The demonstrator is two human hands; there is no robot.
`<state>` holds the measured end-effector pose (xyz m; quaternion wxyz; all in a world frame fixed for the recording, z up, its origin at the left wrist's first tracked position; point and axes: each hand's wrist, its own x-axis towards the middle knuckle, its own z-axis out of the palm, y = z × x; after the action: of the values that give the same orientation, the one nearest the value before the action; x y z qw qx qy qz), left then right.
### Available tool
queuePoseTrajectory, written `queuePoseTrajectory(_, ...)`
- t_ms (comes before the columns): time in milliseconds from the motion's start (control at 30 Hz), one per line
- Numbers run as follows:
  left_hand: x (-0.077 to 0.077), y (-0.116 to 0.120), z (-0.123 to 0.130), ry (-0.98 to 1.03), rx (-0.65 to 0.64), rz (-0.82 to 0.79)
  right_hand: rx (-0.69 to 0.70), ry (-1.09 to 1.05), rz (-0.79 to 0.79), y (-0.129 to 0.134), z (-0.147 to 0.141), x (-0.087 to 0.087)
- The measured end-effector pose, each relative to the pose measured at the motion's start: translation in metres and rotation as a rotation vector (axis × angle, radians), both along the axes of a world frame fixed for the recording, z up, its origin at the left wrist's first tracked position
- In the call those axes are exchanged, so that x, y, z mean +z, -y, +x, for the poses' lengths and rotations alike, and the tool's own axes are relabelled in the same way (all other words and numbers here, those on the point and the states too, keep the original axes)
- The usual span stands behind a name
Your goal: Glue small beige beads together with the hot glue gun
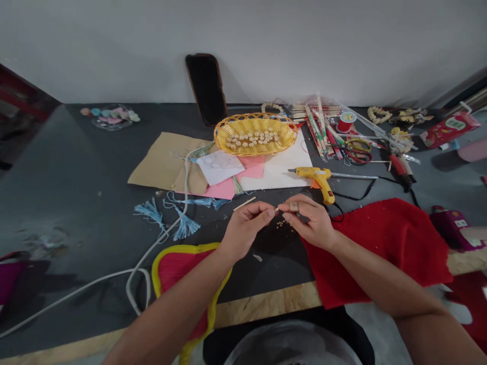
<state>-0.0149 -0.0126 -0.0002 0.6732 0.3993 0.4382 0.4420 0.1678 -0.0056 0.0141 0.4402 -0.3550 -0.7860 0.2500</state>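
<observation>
Over the dark table, my left hand [247,229] and my right hand [314,222] meet fingertip to fingertip. Both are closed in a pinch on a tiny pale piece [277,209], too small to name surely. A tan square patch [293,206] shows at my right fingers; whether it is held or worn I cannot tell. Just under the hands lie several small tan bits [280,224]. A thin wooden stick [244,204] rests beyond my left hand. Farther back, a yellow woven basket [255,147] holds many small pale flower-shaped pieces [253,138].
A yellow glue gun [315,177] lies beyond my right hand, near red cloth [380,243]. Blue tassels [186,226] and a white cable [155,243] are at left. Scissors [357,151] and a thread spool [346,122] sit back right. A phone [206,88] leans on the wall.
</observation>
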Motion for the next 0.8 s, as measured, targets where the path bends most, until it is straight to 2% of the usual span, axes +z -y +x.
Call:
queuePoseTrajectory(333,0.002,0.0004,0.0003,-0.019,-0.023,0.029,-0.041,-0.029,-0.032,-0.0013,0.0012,-0.0026)
queuePoseTrajectory(800,0.0017,0.0012,-0.0001,-0.031,-0.052,0.016,0.006,0.013,0.007,-0.0025,0.0,-0.0014)
